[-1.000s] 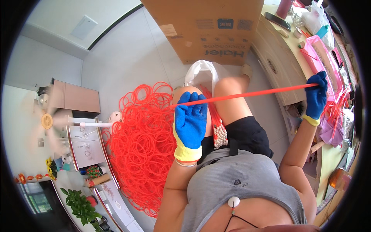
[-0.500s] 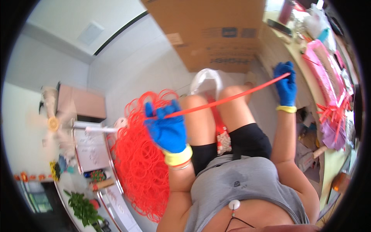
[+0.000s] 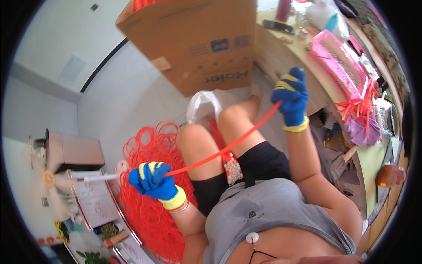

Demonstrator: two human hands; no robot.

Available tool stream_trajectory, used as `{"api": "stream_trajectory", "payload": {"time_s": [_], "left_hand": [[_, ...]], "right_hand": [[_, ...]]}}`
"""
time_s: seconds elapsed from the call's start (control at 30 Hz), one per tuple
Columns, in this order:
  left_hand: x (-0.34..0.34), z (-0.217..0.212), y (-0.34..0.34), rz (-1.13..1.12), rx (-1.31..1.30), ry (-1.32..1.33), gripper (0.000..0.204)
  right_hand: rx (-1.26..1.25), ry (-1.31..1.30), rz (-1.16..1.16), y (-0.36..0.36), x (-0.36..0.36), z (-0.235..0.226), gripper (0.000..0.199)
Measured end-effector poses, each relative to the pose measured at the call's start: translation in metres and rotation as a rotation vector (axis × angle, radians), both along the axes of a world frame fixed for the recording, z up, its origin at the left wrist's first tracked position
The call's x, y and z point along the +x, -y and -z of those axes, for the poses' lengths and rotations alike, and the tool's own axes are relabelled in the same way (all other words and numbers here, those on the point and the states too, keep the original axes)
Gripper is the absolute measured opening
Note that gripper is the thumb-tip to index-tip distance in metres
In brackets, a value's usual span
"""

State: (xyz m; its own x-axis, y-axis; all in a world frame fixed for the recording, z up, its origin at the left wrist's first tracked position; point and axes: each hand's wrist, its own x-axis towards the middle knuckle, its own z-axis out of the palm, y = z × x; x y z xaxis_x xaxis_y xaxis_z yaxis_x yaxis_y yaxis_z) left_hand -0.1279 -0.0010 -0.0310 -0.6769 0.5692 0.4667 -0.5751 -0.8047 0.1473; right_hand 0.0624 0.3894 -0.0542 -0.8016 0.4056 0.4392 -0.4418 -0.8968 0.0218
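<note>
A long red plastic strip or thin tube [image 3: 224,151] stretches across my lap between my two hands, bowing slightly downward. My left hand [image 3: 151,179], in a blue glove with yellow on the fingers and cuff, is closed around its left end. Higher up on the right, my right hand [image 3: 291,97], gloved alike, grips the other end in a closed fist. Below and beside my left hand lies a big tangled heap of red loops [image 3: 149,220], of the same colour as the strip. Between my thighs sits a small bead-covered piece [image 3: 233,170] on something red.
A large cardboard box [image 3: 189,48] stands ahead, with red material at its top. By my knees is a white plastic bag [image 3: 203,103]. A cluttered table on the right holds a pink tray-like box [image 3: 338,61] and red strips [image 3: 362,105]. A fan [image 3: 50,178] stands far left.
My view has turned, so the scene sits further left. My left hand has closed its fingers round the strip and moved outward left. The strip, nearly straight before, now bows.
</note>
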Motion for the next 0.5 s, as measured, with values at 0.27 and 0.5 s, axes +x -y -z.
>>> {"api": "stream_trajectory", "payload": {"time_s": [0.27, 0.5], "left_hand": [[0.007, -0.009, 0.006, -0.124, 0.073, 0.273, 0.040], [0.010, -0.006, 0.007, -0.070, 0.072, 0.310, 0.033]], "right_hand": [[0.028, 0.032, 0.217, 0.022, 0.000, -0.029, 0.045], [-0.304, 0.290, 0.270, 0.035, -0.011, -0.048, 0.035]]}}
